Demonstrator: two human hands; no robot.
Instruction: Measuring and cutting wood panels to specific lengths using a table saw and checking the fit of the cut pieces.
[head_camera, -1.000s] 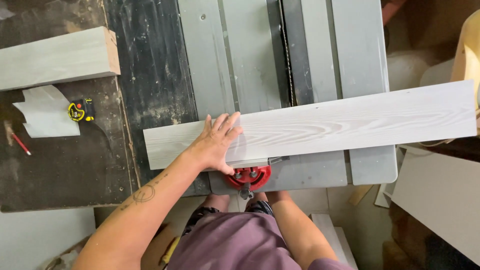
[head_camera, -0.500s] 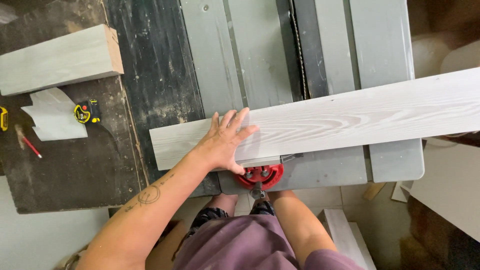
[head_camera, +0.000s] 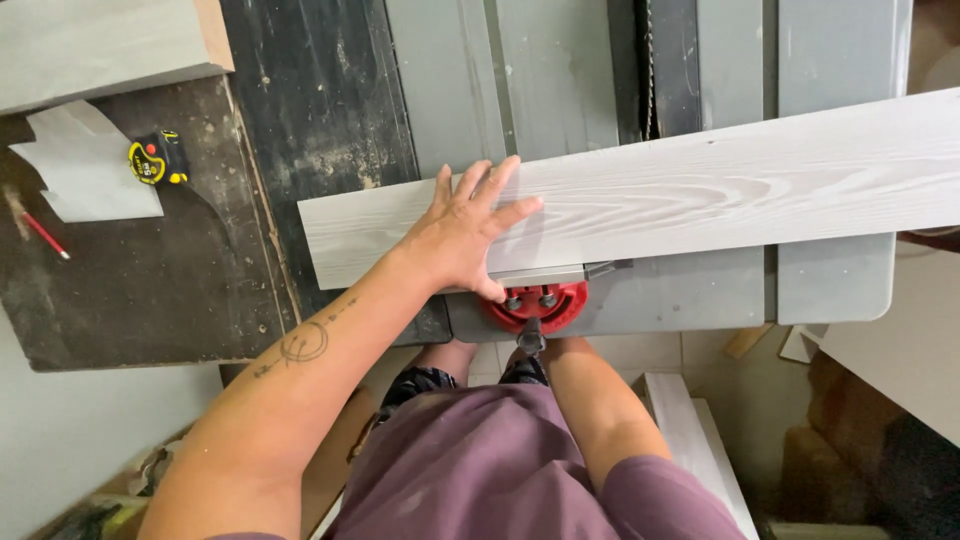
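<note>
a: we note the long grey wood-grain plank (head_camera: 700, 190) lying flat across the grey saw table (head_camera: 840, 290), running from near the dark bench (head_camera: 300, 150) on the left out past the table's right edge. its near edge sits against the fence of the red mitre gauge (head_camera: 535, 305); the saw blade (head_camera: 648, 70) stands just beyond its far edge.

b: and our hands?

a: the left hand (head_camera: 465, 235) is spread flat on top of the plank, fingers splayed, palm pressing down, thumb close to the gauge. it is pinning the plank, not wrapped around it. the right hand is hidden under the table edge by the gauge knob; we cannot tell whether it is clenched or loose.

b: how do we judge the plank will handle?

a: stiff, we think; the overhanging right end shows no sag. thin and likely fairly light for its length, so the long right end could swing it about the gauge. the face looks smooth, possibly a bit slick under a flat palm.

b: best hold?

a: we'd say flat pressure where the hand is, near the gauge, well left of the blade line.

b: anything else nearby?

a: a yellow tape measure (head_camera: 157, 159), a red pencil (head_camera: 42, 235) and a pale offcut (head_camera: 85, 175) on the bench, well apart from the plank.
</note>
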